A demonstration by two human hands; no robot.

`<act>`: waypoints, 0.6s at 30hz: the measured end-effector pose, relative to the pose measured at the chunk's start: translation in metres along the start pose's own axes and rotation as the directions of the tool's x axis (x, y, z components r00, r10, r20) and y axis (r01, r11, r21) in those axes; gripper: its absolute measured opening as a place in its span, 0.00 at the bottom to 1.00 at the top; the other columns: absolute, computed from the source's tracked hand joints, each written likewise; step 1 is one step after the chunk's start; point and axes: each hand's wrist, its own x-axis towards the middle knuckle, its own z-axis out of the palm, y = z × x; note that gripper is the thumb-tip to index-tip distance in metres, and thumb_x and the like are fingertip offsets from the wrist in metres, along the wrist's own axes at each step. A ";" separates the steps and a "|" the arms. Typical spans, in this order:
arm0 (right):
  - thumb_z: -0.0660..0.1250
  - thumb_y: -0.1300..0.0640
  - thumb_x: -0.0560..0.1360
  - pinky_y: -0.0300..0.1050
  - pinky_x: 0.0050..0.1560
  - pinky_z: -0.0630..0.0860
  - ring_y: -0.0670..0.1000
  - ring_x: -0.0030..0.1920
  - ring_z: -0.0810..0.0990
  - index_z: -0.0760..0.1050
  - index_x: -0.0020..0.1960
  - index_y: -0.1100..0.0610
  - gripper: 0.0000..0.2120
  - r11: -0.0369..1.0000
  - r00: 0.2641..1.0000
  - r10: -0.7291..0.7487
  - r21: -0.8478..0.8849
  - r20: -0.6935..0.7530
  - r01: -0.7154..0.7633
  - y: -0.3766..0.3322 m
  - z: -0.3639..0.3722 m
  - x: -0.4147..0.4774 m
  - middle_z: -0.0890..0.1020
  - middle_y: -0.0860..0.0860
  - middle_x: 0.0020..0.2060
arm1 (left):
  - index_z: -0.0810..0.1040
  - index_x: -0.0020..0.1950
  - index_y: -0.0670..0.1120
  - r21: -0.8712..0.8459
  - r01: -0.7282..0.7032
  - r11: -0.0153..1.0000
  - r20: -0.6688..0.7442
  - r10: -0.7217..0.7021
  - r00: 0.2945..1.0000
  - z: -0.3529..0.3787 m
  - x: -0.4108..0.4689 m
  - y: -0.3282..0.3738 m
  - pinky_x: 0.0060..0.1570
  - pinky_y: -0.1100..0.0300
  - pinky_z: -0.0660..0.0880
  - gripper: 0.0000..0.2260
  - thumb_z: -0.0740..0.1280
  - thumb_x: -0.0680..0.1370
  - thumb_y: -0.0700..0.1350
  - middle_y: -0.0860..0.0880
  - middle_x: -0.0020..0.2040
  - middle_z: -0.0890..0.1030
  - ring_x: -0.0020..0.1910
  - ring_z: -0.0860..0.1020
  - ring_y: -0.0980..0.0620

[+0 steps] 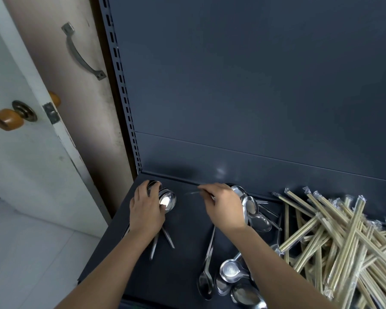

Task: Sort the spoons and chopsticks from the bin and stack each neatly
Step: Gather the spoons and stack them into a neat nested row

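Head view: on the dark grey metal shelf (185, 255), the left hand (146, 211) curls its fingers round a stack of nested steel spoons (167, 200) at the shelf's left end. The right hand (223, 208) pinches a thin, blurred metal handle (192, 193) in clenched fingers. Loose steel spoons (255, 211) lie just beside a pile of wrapped bamboo chopsticks (334, 239) at the right.

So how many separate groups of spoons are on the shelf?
3. A stack held by the left hand, a cluster behind the right hand, loose ones at the near edge. More may hide under the chopsticks.
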 end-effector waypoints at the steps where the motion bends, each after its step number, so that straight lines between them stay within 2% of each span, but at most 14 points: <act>1: 0.66 0.56 0.77 0.38 0.42 0.71 0.51 0.44 0.81 0.83 0.51 0.53 0.08 0.999 0.999 0.028 0.022 0.032 -0.029 -0.003 -0.002 0.001 0.84 0.48 0.43 | 0.67 0.72 0.47 0.000 -0.001 1.000 -0.005 0.001 1.000 0.000 0.000 0.000 0.69 0.48 0.62 0.27 0.70 0.74 0.42 0.44 0.72 0.62 0.73 0.61 0.44; 5: 0.67 0.53 0.76 0.42 0.36 0.69 0.51 0.33 0.74 0.81 0.44 0.53 0.06 0.986 0.982 0.143 0.066 0.125 -0.152 -0.014 -0.006 0.002 0.76 0.45 0.29 | 0.67 0.72 0.48 0.029 -0.003 1.000 -0.002 0.003 1.000 0.001 0.000 -0.001 0.69 0.48 0.61 0.28 0.71 0.74 0.43 0.45 0.72 0.63 0.73 0.60 0.45; 8: 0.68 0.53 0.75 0.43 0.39 0.75 0.50 0.34 0.78 0.81 0.43 0.53 0.05 0.950 0.949 0.247 0.145 0.193 -0.277 -0.015 -0.005 0.000 0.81 0.47 0.31 | 0.68 0.71 0.49 0.049 -0.007 0.999 -0.008 0.008 1.000 0.001 -0.001 -0.003 0.69 0.47 0.61 0.28 0.72 0.73 0.44 0.45 0.72 0.63 0.73 0.61 0.45; 11: 0.69 0.53 0.75 0.45 0.40 0.78 0.47 0.31 0.78 0.77 0.39 0.50 0.06 0.889 0.906 0.338 0.230 0.257 -0.396 -0.017 -0.004 -0.003 0.83 0.47 0.32 | 0.72 0.68 0.48 0.035 -0.028 0.999 -0.055 0.030 0.998 -0.001 -0.001 0.000 0.69 0.44 0.59 0.26 0.74 0.71 0.44 0.45 0.70 0.67 0.72 0.63 0.44; 13: 0.69 0.56 0.74 0.47 0.39 0.79 0.49 0.30 0.80 0.74 0.40 0.51 0.06 0.815 0.866 0.402 0.316 0.296 -0.486 -0.017 -0.003 -0.005 0.83 0.49 0.31 | 0.74 0.66 0.46 -0.077 -0.116 0.990 -0.150 0.104 0.983 -0.006 -0.002 0.007 0.69 0.44 0.60 0.22 0.71 0.72 0.42 0.45 0.68 0.70 0.70 0.66 0.44; 15: 0.70 0.57 0.74 0.46 0.36 0.77 0.48 0.30 0.79 0.72 0.40 0.51 0.07 0.756 0.850 0.435 0.392 0.298 -0.524 -0.020 -0.004 -0.005 0.83 0.51 0.32 | 0.73 0.67 0.45 -0.264 -0.250 0.932 -0.249 0.185 0.951 -0.016 -0.005 0.022 0.67 0.51 0.62 0.20 0.65 0.75 0.40 0.47 0.67 0.72 0.68 0.68 0.49; 16: 0.71 0.57 0.74 0.44 0.35 0.76 0.48 0.30 0.78 0.72 0.40 0.52 0.08 0.755 0.855 0.432 0.404 0.287 -0.517 -0.022 -0.005 -0.005 0.83 0.53 0.33 | 0.71 0.69 0.45 -0.393 -0.259 0.882 -0.233 0.176 0.956 -0.022 -0.007 0.032 0.67 0.56 0.62 0.20 0.63 0.77 0.40 0.49 0.67 0.71 0.67 0.67 0.52; 17: 0.71 0.57 0.74 0.42 0.35 0.75 0.48 0.29 0.77 0.72 0.40 0.53 0.08 0.751 0.861 0.421 0.423 0.284 -0.507 -0.024 -0.006 -0.006 0.83 0.54 0.34 | 0.68 0.71 0.45 -0.541 -0.199 0.817 -0.163 0.130 0.978 -0.025 -0.010 0.042 0.66 0.61 0.62 0.20 0.63 0.79 0.41 0.51 0.66 0.72 0.66 0.68 0.56; 18: 0.71 0.58 0.74 0.41 0.33 0.74 0.49 0.29 0.77 0.73 0.40 0.55 0.08 0.737 0.861 0.409 0.447 0.301 -0.506 -0.026 -0.007 -0.007 0.83 0.54 0.33 | 0.66 0.72 0.47 -0.686 -0.080 0.723 -0.053 0.061 0.997 -0.026 -0.012 0.052 0.65 0.62 0.64 0.20 0.63 0.80 0.42 0.53 0.65 0.73 0.65 0.69 0.58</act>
